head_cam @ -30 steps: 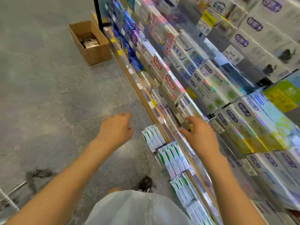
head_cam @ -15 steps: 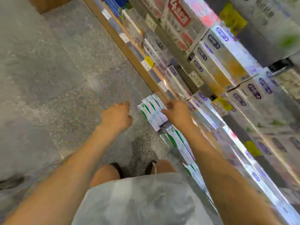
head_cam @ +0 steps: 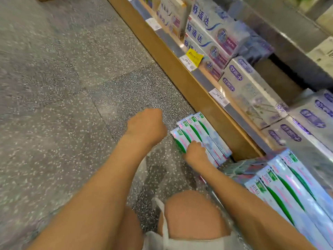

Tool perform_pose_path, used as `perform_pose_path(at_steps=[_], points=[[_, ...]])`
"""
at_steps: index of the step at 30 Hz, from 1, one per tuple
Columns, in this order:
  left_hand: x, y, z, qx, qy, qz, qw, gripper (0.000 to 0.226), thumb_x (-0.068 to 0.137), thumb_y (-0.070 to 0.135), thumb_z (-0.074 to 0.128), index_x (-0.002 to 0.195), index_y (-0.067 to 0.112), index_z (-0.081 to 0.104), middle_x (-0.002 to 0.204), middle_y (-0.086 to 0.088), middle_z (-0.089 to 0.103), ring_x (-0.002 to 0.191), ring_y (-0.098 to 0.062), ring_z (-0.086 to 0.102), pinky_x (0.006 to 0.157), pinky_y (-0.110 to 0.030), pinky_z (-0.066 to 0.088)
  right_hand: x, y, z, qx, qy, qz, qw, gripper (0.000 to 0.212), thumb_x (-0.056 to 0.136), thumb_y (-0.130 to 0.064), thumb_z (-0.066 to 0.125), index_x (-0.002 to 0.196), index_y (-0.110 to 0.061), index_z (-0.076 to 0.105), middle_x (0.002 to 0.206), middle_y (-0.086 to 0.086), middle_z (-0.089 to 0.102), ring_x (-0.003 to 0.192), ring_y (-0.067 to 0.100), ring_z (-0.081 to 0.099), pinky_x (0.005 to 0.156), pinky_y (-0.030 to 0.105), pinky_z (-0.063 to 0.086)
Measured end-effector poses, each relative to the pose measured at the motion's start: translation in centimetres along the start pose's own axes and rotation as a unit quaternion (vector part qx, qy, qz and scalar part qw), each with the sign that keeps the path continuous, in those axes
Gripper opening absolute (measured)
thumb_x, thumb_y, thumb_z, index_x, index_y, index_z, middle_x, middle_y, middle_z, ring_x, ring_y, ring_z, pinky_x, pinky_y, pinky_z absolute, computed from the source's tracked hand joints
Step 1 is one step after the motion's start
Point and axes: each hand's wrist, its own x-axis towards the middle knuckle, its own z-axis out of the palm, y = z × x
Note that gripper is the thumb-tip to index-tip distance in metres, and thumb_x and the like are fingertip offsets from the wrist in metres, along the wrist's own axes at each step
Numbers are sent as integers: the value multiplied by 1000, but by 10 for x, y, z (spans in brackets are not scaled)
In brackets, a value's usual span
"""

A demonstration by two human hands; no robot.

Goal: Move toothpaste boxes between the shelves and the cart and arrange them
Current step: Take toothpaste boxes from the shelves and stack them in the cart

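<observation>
Two bare arms are reaching forward and down in the head view, the only view given. The right hand is resting on the near end of a small stack of green-and-white toothpaste boxes lying on the floor, just beside the wooden base of the shelves; its fingers are curling down over the boxes' edge, seemingly taking hold of them, though the fingertips are hiding behind the knuckles. The left hand is hovering a little to the left of the stack, apart from it, with its fingers curling into a loose fist and holding nothing. Both forearms are stretching out from the bottom of the frame, the left one crossing over a bare knee and pale shorts. More green-and-white boxes are lying side by side at the lower right, nearer the camera; what they are sitting on is too blurred to tell. On the lowest shelf, white-and-purple boxes are sitting in rows with their ends facing the aisle, and other white boxes with blue lettering are stacking up beyond them. Price tags are running along the shelf's front rail, among them a yellow tag. The floor is showing grey speckled stone in large slabs, blurring toward the left.
</observation>
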Motion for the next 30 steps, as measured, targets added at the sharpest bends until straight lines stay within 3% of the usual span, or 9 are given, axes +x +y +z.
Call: perform_pose_path(at_steps=[2, 6, 9, 12, 18, 23, 26, 28, 30], points=[[5, 7, 1, 0, 31, 23, 999, 39, 93, 27, 52, 130, 15, 48, 125, -10, 57, 112, -33, 55, 78, -36, 41, 8, 2, 28, -22, 41, 28, 999, 36, 96, -14, 46, 128, 2, 38, 133, 20, 40, 121, 35, 43, 96, 38, 40], [4, 5, 7, 4, 7, 37, 999, 39, 93, 29, 51, 130, 15, 47, 126, -10, 56, 113, -31, 54, 82, -37, 44, 7, 0, 49, -31, 135, 70, 988, 31, 99, -9, 38, 128, 2, 36, 136, 21, 36, 116, 36, 46, 91, 38, 44], [2, -7, 12, -21, -8, 16, 1000, 36, 93, 31, 52, 126, 15, 51, 120, -7, 59, 108, -29, 56, 78, -34, 43, 8, 0, 51, -45, 220, 90, 970, 30, 83, -10, 66, 108, 4, 55, 107, 20, 58, 92, 35, 59, 72, 38, 49], [2, -13, 15, -52, -22, -7, 998, 36, 92, 35, 53, 123, 16, 52, 115, -5, 60, 103, -26, 58, 79, -34, 45, 11, 6, 53, -68, 221, 99, 968, 43, 63, -15, 83, 97, 2, 63, 91, 16, 64, 81, 32, 63, 64, 34, 50], [1, -11, 24, -128, -55, -61, 988, 51, 93, 45, 52, 129, 10, 48, 127, -11, 56, 113, -30, 54, 90, -37, 44, 8, 2, 31, 14, 107, 36, 994, 53, 89, -27, 61, 130, -3, 37, 131, 13, 43, 118, 32, 46, 86, 39, 45], [3, -5, 38, -486, -78, -218, 843, 102, 83, 62, 54, 149, 3, 4, 151, -16, 31, 129, -33, 42, 97, -45, 43, -43, -56, -47, 264, 145, -109, 947, 47, 75, -34, 72, 108, -14, 45, 100, 3, 58, 84, 23, 58, 54, 26, 37], [15, -7, 47, -634, 2, -209, 744, 83, 75, 47, 72, 137, 5, 37, 125, -12, 60, 92, -23, 64, 63, -31, 53, -68, -81, -100, 278, 3, -244, 929, 35, 81, -24, 70, 107, -13, 48, 90, -2, 61, 78, 16, 59, 55, 25, 38], [18, -16, 49, -692, 24, -216, 689, 57, 75, 39, 73, 120, 8, 57, 104, -11, 69, 77, -23, 67, 61, -31, 53, -72, -71, -123, 352, -192, -277, 873, 26, 83, -16, 70, 105, -15, 55, 80, -12, 63, 75, 5, 61, 63, 21, 46], [16, -23, 49, -692, -1, -216, 689, 45, 78, 43, 69, 111, 13, 61, 91, -7, 70, 71, -22, 65, 64, -31, 51, -50, -47, -117, 410, -220, -215, 858, 15, 85, -20, 67, 98, -17, 59, 79, -9, 64, 74, 5, 61, 69, 21, 49]])
